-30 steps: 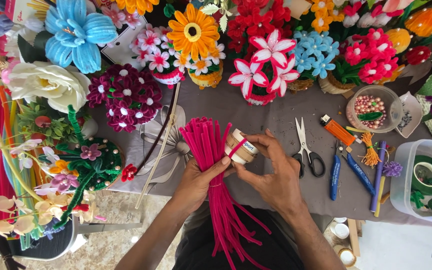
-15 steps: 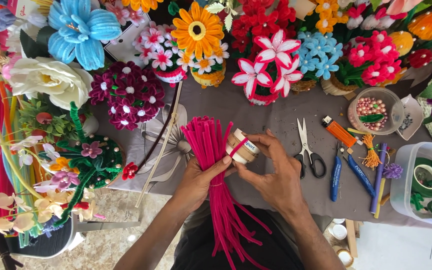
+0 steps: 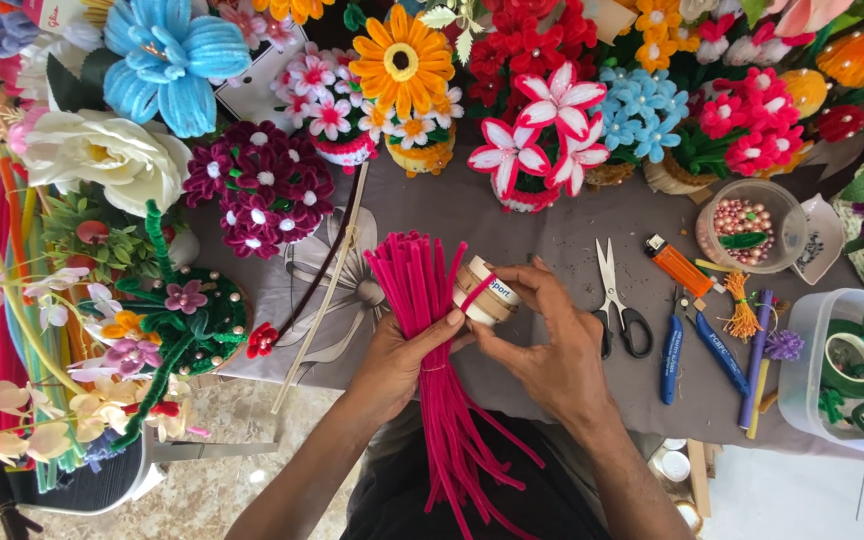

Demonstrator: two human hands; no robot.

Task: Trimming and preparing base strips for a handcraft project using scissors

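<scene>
Grey-clothed table (image 3: 512,225) crowded with craft flowers (image 3: 414,60); scissors (image 3: 617,300) beside hands.

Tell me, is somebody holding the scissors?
No, the scissors lie on the grey table, beside the right hand, which holds a tape roll.

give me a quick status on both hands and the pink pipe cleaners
Left hand grips pink pipe cleaner bundle. Right hand holds small tape roll, one pink strand across it. Scissors lie just right, apart.
</scene>
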